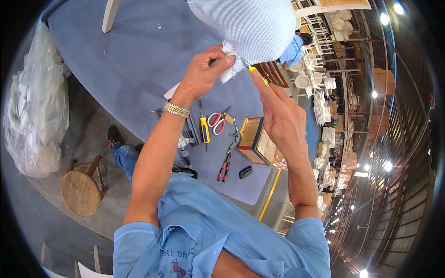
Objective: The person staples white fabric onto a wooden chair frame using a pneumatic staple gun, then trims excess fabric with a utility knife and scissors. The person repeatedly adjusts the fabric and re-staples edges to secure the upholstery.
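A white woven-covered cushion or seat panel (245, 28) lies at the far side of the blue-grey covered table. My left hand (208, 65) pinches a loose flap of its white fabric (228, 74) between thumb and fingers. In my right hand (280, 109) is a yellow utility knife (258, 77), the index finger stretched along its handle. Its metal tip touches or nearly touches the fabric edge beside my left fingers; the exact contact is too small to tell.
On the table (116, 69) nearer me lie a yellow screwdriver (204, 129), red-handled scissors (217, 121), pliers (225, 164), an air tool (184, 150), a black block (245, 172) and an open box (257, 141). A wooden stool (81, 192) and plastic-wrapped bundle (37, 106) stand left. A co-worker (293, 51) is beyond.
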Action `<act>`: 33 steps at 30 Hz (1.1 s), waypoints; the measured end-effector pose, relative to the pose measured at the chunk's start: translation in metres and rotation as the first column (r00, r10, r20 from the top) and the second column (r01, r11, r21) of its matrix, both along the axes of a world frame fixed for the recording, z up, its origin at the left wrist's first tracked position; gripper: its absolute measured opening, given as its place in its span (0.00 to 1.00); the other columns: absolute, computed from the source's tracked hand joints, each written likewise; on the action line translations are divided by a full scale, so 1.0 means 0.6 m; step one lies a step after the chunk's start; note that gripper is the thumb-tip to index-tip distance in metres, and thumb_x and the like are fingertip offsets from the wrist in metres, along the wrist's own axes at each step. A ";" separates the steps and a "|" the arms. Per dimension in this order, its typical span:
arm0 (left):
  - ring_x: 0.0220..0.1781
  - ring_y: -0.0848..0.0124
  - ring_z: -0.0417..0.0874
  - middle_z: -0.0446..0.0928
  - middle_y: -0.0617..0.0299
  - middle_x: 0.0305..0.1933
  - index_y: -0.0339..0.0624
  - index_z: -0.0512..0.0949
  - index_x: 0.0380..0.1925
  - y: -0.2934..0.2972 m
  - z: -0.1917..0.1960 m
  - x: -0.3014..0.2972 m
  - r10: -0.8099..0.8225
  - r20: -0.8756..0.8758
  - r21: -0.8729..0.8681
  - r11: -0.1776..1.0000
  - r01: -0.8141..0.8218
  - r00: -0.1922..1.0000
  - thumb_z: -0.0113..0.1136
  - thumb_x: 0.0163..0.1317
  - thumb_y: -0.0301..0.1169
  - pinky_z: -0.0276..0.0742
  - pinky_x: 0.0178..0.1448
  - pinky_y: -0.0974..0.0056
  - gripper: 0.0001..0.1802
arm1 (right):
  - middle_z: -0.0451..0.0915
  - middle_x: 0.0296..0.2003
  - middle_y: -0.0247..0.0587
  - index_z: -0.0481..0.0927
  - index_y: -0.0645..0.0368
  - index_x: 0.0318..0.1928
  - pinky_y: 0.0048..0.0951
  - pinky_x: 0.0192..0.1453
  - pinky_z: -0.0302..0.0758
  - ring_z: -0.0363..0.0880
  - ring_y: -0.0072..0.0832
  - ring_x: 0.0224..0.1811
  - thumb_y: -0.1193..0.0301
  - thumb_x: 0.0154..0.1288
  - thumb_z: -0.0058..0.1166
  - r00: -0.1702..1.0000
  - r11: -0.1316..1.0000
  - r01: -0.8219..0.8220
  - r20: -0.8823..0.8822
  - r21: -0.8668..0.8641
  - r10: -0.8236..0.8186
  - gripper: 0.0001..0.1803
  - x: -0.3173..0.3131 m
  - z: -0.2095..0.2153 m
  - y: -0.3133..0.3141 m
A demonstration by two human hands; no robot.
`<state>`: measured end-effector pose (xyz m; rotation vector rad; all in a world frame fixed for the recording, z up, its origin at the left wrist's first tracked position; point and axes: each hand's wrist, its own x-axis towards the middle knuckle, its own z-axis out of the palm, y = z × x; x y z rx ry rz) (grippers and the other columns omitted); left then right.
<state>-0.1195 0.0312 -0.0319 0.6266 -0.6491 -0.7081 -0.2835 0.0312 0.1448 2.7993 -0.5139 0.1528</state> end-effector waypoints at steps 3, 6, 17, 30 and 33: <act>0.40 0.76 0.72 0.77 0.65 0.43 0.32 0.80 0.27 0.001 -0.003 0.001 0.002 0.024 0.003 1.000 -0.002 1.000 0.65 0.69 0.39 0.68 0.46 0.68 0.19 | 0.81 0.43 0.40 0.73 0.39 0.71 0.37 0.34 0.79 0.84 0.36 0.34 0.79 0.61 0.56 1.000 1.000 -0.027 -0.002 -0.016 0.027 0.36 -0.003 0.002 -0.003; 0.41 0.76 0.73 0.78 0.64 0.46 0.32 0.80 0.27 0.007 -0.001 0.004 0.004 0.057 0.028 1.000 -0.006 0.998 0.65 0.69 0.39 0.69 0.47 0.68 0.19 | 0.82 0.44 0.40 0.73 0.39 0.70 0.37 0.34 0.79 0.84 0.37 0.34 0.79 0.62 0.56 0.999 1.000 0.019 -0.040 -0.022 -0.020 0.35 -0.010 0.005 0.000; 0.52 0.73 0.76 0.78 0.60 0.55 0.35 0.82 0.30 0.010 -0.001 0.005 -0.036 0.061 0.049 0.998 0.033 0.998 0.65 0.69 0.38 0.70 0.58 0.67 0.16 | 0.83 0.45 0.41 0.75 0.42 0.69 0.37 0.36 0.80 0.85 0.38 0.37 0.81 0.62 0.55 0.991 0.997 -0.066 0.116 0.043 0.061 0.34 -0.003 -0.008 -0.014; 0.50 0.73 0.75 0.77 0.60 0.55 0.35 0.82 0.31 0.010 -0.003 0.008 -0.024 0.077 0.033 0.999 0.021 0.997 0.65 0.70 0.38 0.70 0.56 0.67 0.16 | 0.83 0.47 0.39 0.76 0.42 0.69 0.35 0.38 0.81 0.84 0.36 0.36 0.81 0.61 0.57 0.988 0.997 -0.076 0.133 -0.033 0.080 0.35 0.021 -0.032 -0.020; 0.48 0.75 0.73 0.76 0.58 0.58 0.35 0.81 0.30 0.013 -0.002 0.005 -0.036 0.083 0.036 0.999 0.033 0.996 0.63 0.71 0.37 0.70 0.52 0.69 0.15 | 0.83 0.46 0.38 0.76 0.41 0.69 0.34 0.38 0.80 0.84 0.36 0.35 0.82 0.60 0.57 0.987 0.996 -0.078 0.135 -0.039 0.082 0.36 0.018 -0.035 -0.021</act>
